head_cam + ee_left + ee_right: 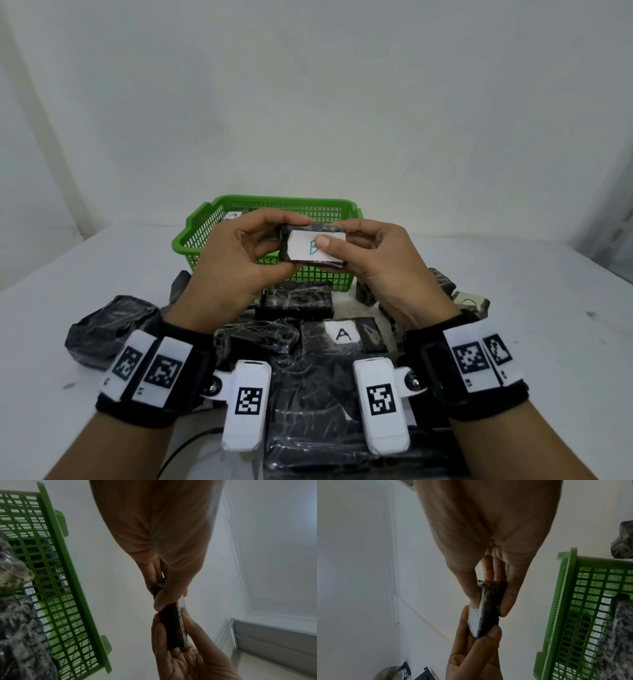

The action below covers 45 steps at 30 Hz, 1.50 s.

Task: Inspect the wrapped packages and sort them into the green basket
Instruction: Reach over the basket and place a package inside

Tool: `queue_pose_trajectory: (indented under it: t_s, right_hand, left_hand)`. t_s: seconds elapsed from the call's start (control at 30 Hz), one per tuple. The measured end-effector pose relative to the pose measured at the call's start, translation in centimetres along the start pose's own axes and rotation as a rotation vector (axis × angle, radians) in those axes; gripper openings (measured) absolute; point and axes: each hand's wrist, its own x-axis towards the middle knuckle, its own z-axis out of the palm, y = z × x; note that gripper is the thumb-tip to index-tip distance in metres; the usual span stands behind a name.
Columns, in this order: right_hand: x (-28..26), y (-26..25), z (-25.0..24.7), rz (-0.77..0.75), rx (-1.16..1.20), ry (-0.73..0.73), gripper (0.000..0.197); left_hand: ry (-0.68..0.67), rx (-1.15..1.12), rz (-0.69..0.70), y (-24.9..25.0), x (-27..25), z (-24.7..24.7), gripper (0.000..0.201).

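A small dark wrapped package (313,247) with a white label marked B is held up in front of the green basket (202,226). My left hand (253,246) pinches its left end and my right hand (346,245) grips its right end, thumb lying on the label. The left wrist view shows the package (173,626) edge-on between the fingers of both hands, and in the right wrist view the package (489,608) shows its white label side. Inside the basket lies a package labelled A (233,216).
Several dark wrapped packages lie on the white table (102,274) between me and the basket, one labelled A (343,335), a bulky one (109,329) at the left, smaller ones (442,279) at the right. A white wall stands behind the basket. Metal shelving (274,639) is off to the side.
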Motion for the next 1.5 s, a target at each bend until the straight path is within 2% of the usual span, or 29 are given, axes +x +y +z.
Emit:
queue_pose_trajectory:
  t_s: [0.2, 0.33, 0.5, 0.67, 0.83, 0.9, 1.0, 1.17, 1.3, 1.4, 1.5]
  right_hand:
    - [0.0, 0.2, 0.0, 0.028, 0.036, -0.066, 0.042]
    - [0.1, 0.1, -0.4, -0.063, -0.047, -0.023, 0.043]
    - [0.0, 0.2, -0.6, -0.119, -0.078, -0.06, 0.046]
    - [0.0, 0.3, -0.2, -0.001, 0.044, -0.118, 0.056]
    - [-0.1, 0.7, 0.0, -0.039, -0.015, -0.088, 0.028]
    - [0.0, 0.7, -0.1, -0.03, -0.006, -0.105, 0.031]
    - [0.1, 0.2, -0.4, 0.009, 0.097, -0.118, 0.046]
    - [0.2, 0.2, -0.7, -0.04, 0.026, -0.059, 0.021]
    - [0.0, 0.5, -0.2, -0.034, 0.002, -0.074, 0.033]
    - [0.0, 0.7, 0.0, -0.057, -0.083, -0.042, 0.028]
    - [0.0, 0.6, -0.1, -0.008, -0.001, -0.065, 0.029]
  left_hand:
    - [0.042, -0.023, 0.015, 0.1, 0.0, -0.6, 0.051]
    - [-0.027, -0.041, -0.023, 0.4, -0.2, -0.8, 0.06]
    - [0.06, 0.0, -0.048, 0.4, -0.1, -0.9, 0.049]
    - [0.044, 0.022, -0.001, 0.5, -0.2, -0.6, 0.041]
    - [0.007, 0.056, 0.016, 0.6, -0.2, -0.5, 0.042]
    - [0.011, 0.068, 0.015, 0.6, -0.2, -0.5, 0.042]
    - [0.042, 0.079, 0.022, 0.5, -0.2, -0.8, 0.042]
    - [0.053, 0.093, 0.021, 0.7, -0.3, -0.9, 0.043]
    - [0.022, 0.108, 0.021, 0.7, -0.3, -0.5, 0.043]
    - [0.012, 0.123, 0.021, 0.5, -0.3, -0.4, 0.043]
    - [0.039, 0.113, 0.026, 0.5, -0.3, -0.7, 0.044]
